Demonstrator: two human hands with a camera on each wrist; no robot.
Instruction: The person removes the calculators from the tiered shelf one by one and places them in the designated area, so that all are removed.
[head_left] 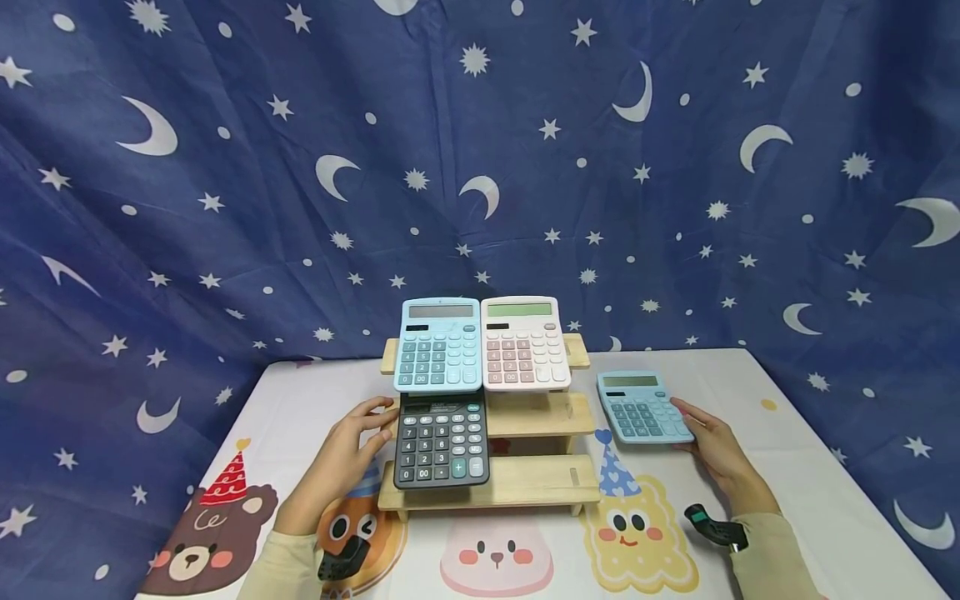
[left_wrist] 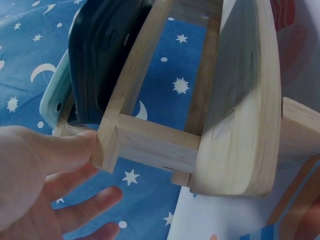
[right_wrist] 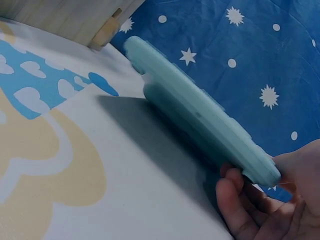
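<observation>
My right hand [head_left: 712, 446] grips the right edge of a blue calculator [head_left: 647, 407]. In the right wrist view that calculator [right_wrist: 200, 115] is tilted above the white cloth, its shadow beneath, with fingertips [right_wrist: 232, 182] under its near edge. My left hand [head_left: 341, 458] pinches the left end of a tiered wooden stand [head_left: 536, 483], thumb [left_wrist: 75, 147] against a rail and the lower fingers spread. On the stand lean another blue calculator [head_left: 438, 346], a pink-and-white calculator [head_left: 525, 343] side by side on top, and a black calculator [head_left: 441, 442] below the blue one.
A white tablecloth [head_left: 780, 400] with cartoon figures covers the table. Behind and around it hangs a dark blue curtain [head_left: 525, 167] with moons and stars. The stand's middle and lower tiers show bare wood right of the black calculator.
</observation>
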